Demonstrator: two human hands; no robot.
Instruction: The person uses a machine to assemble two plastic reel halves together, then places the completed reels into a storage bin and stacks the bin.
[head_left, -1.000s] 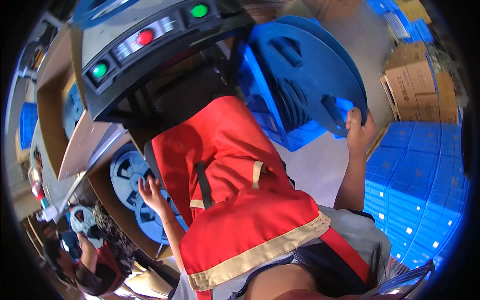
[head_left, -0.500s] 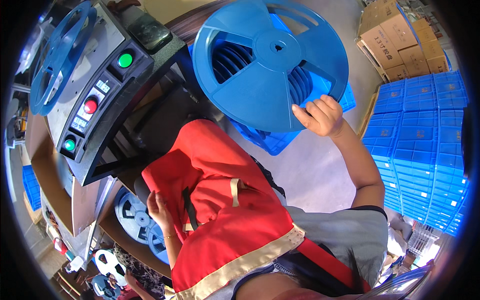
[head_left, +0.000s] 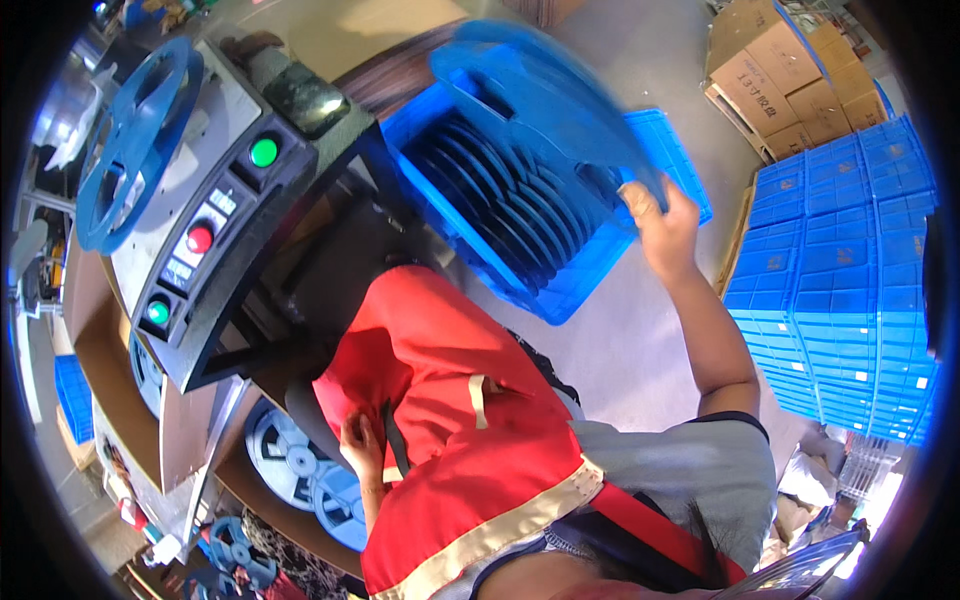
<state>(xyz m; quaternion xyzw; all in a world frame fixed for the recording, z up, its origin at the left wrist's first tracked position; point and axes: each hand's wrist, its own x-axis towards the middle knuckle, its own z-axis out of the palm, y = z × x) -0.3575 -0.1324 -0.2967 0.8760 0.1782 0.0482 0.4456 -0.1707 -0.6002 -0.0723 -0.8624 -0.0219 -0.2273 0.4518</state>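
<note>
My right hand (head_left: pixel 662 222) grips the rim of a large blue plastic reel (head_left: pixel 545 95), blurred by motion, held over a blue crate (head_left: pixel 590 260) that stands on the floor with several more blue reels (head_left: pixel 495 200) upright inside. My left hand (head_left: pixel 360 447) rests against my red vest with beige trim (head_left: pixel 450 440), fingers curled at a dark strap, down by my lap.
A grey machine (head_left: pixel 215 215) with green and red buttons stands to the left, a blue reel (head_left: pixel 135 135) mounted on top. More reels (head_left: pixel 300 470) lie under the bench. Stacked blue crates (head_left: pixel 850 280) and cardboard boxes (head_left: pixel 775 85) fill the right side.
My right hand has tilted the blue reel from face-on toward edge-on and lowered it toward the crate. The view has swung left, showing the crate's inside. The left hand stays at the vest.
</note>
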